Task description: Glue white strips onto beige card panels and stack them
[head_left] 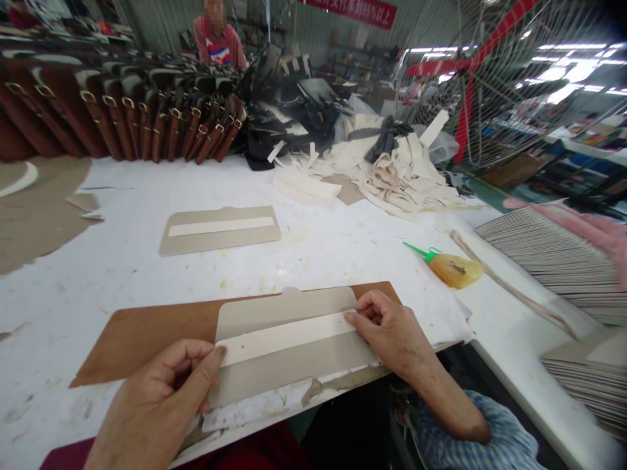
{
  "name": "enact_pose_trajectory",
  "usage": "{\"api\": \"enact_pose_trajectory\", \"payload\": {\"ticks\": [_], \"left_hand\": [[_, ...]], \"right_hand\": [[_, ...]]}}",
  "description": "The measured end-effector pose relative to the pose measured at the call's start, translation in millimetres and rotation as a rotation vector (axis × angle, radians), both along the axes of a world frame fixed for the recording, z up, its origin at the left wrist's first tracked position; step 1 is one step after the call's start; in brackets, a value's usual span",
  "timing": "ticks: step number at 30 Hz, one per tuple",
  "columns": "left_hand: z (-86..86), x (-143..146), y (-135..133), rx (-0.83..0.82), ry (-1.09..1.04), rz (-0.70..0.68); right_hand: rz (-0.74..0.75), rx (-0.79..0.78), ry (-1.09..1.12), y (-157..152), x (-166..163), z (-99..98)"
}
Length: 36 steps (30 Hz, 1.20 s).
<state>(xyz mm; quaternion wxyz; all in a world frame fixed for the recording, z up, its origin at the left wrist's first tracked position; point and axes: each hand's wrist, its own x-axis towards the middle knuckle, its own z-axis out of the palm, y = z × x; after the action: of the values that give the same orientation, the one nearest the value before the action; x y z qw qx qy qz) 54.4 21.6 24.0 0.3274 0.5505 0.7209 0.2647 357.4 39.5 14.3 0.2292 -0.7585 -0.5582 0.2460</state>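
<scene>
A long cream strip [289,337] runs across a grey-beige board [304,361] with rounded corners. My left hand [164,385] pinches the strip's left end between thumb and fingers. At the other end, my right hand [386,326] pinches the strip by its right tip. Beneath the board lies a brown leather-like panel [151,336], sticking out on the left and at the upper right. Farther back on the table rests a similar board [220,245] with a cream strip [220,226] lying along its middle.
A soft bottle [455,269] of amber liquid with a green nozzle lies at right. Stacked boards [558,254] stand beyond it. Brown buckled pieces [132,121] line the back left; cream scraps [396,173] heap at the back. A person [220,39] is behind. The table edge [294,408] is nearest me.
</scene>
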Motion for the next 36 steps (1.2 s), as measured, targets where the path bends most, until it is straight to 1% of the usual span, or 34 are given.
{"api": "enact_pose_trajectory", "payload": {"ticks": [9, 13, 21, 28, 30, 33, 36], "left_hand": [[-7.9, -6.3, -0.8, -0.048, 0.000, 0.004], [-10.7, -9.0, -0.4, -0.002, 0.012, -0.015], [-11.3, -9.2, -0.4, 0.006, 0.024, -0.020], [-9.8, -8.7, 0.3, -0.013, 0.025, -0.020], [-9.4, -7.9, -0.1, -0.023, 0.013, -0.016], [-7.0, -4.6, -0.5, -0.049, -0.006, -0.007], [-2.4, -0.5, -1.2, -0.048, -0.036, -0.006]], "right_hand": [[0.001, 0.004, 0.005, -1.6, -0.9, -1.4], [0.013, 0.014, 0.010, -2.6, -0.3, -2.1], [0.017, 0.063, -0.010, -3.3, -1.0, -1.4], [0.027, 0.037, -0.070, -4.5, -3.3, -1.2], [0.054, 0.069, -0.098, -5.7, -4.0, -2.2], [0.097, 0.177, -0.148, -7.4, -4.4, -4.4], [0.163, 0.198, -0.167, -9.1, -3.3, -6.2]]}}
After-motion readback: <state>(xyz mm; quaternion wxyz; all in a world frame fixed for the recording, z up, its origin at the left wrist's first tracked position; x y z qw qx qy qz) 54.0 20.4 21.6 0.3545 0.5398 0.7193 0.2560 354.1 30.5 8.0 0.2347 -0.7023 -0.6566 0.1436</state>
